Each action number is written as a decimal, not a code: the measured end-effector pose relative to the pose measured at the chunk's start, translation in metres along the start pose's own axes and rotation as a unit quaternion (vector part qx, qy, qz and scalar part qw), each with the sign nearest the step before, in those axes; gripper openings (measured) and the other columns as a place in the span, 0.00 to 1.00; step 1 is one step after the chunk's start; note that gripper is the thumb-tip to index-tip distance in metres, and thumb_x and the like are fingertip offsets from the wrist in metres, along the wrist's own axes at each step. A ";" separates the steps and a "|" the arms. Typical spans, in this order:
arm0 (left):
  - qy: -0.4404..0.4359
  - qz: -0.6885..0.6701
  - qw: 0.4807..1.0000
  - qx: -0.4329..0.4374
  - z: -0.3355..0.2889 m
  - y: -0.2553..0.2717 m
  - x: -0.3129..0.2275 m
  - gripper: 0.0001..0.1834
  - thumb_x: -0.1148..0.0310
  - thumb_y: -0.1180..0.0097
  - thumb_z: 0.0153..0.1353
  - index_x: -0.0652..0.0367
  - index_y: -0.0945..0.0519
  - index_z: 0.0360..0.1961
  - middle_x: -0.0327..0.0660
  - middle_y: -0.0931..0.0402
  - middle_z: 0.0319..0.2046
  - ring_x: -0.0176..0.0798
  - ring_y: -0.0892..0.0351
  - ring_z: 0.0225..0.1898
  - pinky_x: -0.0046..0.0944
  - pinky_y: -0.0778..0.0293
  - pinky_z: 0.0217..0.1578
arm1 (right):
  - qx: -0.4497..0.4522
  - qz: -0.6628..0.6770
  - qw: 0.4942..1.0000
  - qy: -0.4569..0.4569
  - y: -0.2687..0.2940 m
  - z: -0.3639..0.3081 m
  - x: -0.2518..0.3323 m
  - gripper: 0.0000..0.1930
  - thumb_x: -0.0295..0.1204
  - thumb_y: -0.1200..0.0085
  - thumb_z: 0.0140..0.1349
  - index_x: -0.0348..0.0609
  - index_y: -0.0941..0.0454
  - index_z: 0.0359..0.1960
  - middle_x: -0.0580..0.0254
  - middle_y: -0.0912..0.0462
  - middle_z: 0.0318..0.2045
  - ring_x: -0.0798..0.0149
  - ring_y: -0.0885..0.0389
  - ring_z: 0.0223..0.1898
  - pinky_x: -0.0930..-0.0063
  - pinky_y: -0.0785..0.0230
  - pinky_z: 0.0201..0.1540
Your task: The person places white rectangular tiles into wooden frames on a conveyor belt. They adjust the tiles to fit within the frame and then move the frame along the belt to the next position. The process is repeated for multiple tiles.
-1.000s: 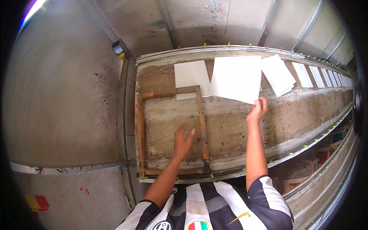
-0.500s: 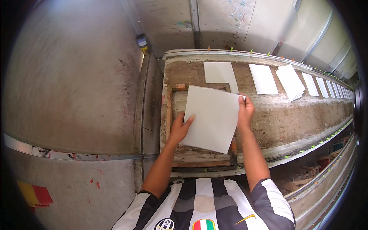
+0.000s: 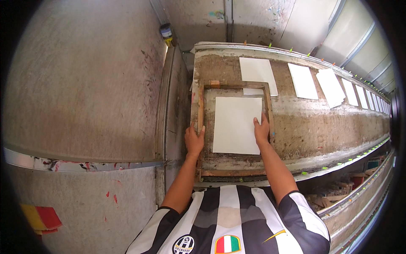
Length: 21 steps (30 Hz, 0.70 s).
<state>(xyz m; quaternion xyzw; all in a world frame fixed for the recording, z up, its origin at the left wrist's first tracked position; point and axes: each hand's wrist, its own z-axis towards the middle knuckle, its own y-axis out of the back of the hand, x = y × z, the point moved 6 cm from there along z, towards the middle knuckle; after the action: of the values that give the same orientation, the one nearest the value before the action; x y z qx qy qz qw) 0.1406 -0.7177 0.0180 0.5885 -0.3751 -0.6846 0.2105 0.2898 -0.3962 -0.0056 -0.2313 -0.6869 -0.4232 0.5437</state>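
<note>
A sheet of white paper or thin card [image 3: 234,137] lies flat inside a rectangular wooden frame [image 3: 232,172] on the long worktable. My left hand [image 3: 194,142] is at the frame's left bar, with the thumb on the wood and the fingers along its outer side. At the sheet's right edge is my right hand [image 3: 262,129], its thumb lying on the paper. The fingers of that hand stretch forward, apart from the thumb, close to the frame's right bar. Under the frame's far right corner lies part of another white sheet or stack [image 3: 258,73].
More white sheets [image 3: 302,80] run in a row along the stained worktable [image 3: 313,122], including an uneven stack [image 3: 331,88]. Small green and orange pegs [image 3: 291,50] line its edges. A wall panel [image 3: 172,114] borders the left end. Scrap wood [image 3: 334,197] shows below right.
The white sheet, held tilted between both hands before, now lies straight within the frame. My left hand has moved from the sheet to the frame's left bar. The view has shifted slightly.
</note>
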 end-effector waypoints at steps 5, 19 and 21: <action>0.058 -0.011 0.990 0.127 -0.010 -0.019 0.011 0.47 0.41 0.41 0.65 0.63 0.39 0.74 0.64 0.33 0.63 0.66 0.32 0.64 0.56 0.33 0.63 | 0.013 -0.087 0.996 -0.024 -0.011 0.000 -0.022 0.28 0.31 0.43 0.69 0.40 0.32 0.70 0.42 0.23 0.63 0.43 0.26 0.65 0.56 0.35 0.66; 0.046 0.019 0.995 0.092 -0.018 -0.026 0.014 0.49 0.46 0.35 0.62 0.61 0.42 0.75 0.61 0.33 0.62 0.64 0.32 0.63 0.56 0.31 0.61 | 0.037 -0.134 0.986 -0.088 -0.030 -0.013 -0.038 0.30 0.37 0.43 0.69 0.50 0.33 0.72 0.45 0.20 0.60 0.41 0.23 0.61 0.54 0.34 0.65; 0.044 0.023 0.994 0.093 -0.018 -0.025 0.012 0.49 0.47 0.35 0.63 0.61 0.43 0.75 0.60 0.33 0.62 0.63 0.32 0.63 0.56 0.31 0.61 | 0.033 -0.135 0.987 -0.075 -0.031 -0.014 -0.045 0.30 0.37 0.43 0.69 0.50 0.33 0.72 0.45 0.20 0.60 0.41 0.23 0.61 0.53 0.34 0.65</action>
<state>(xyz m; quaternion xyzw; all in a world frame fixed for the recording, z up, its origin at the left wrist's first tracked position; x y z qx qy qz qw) 0.1590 -0.7158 -0.0095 0.6262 -0.4411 -0.6153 0.1865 0.2869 -0.4178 -0.0571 -0.1496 -0.7642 -0.4513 0.4358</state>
